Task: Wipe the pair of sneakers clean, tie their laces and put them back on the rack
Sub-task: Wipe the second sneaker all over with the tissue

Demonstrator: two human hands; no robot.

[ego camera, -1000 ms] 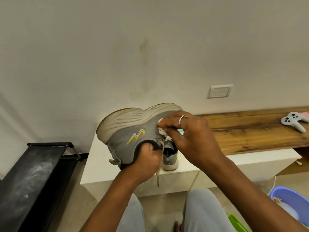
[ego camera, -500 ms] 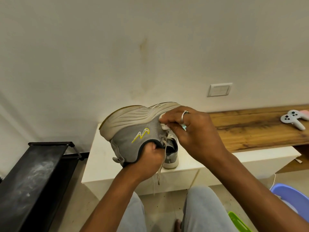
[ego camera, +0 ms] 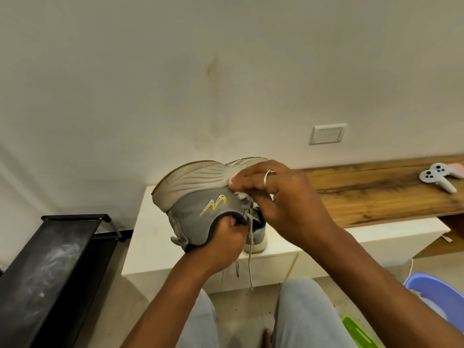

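A grey sneaker (ego camera: 198, 194) with a yellow zigzag logo and a ribbed white sole is held up on its side, sole turned upward. My left hand (ego camera: 223, 239) is shut on its collar, fingers inside the opening. My right hand (ego camera: 278, 197), with a ring on one finger, presses a small white wipe (ego camera: 241, 195) against the side near the eyelets. Loose laces (ego camera: 249, 249) hang down. The second sneaker (ego camera: 258, 234) stands on the white cabinet (ego camera: 148, 234) behind my hands, mostly hidden. The black shoe rack (ego camera: 52, 262) is at the left.
A wooden bench top (ego camera: 376, 192) runs to the right with a white game controller (ego camera: 438, 179) on it. A lilac basin (ego camera: 437, 292) and a green object (ego camera: 356, 330) sit on the floor at the right. My knees are below. The wall is close behind.
My right hand with the wipe has slid slightly up toward the sole edge. The sneaker has tipped and shifted a little to the right in my left hand.
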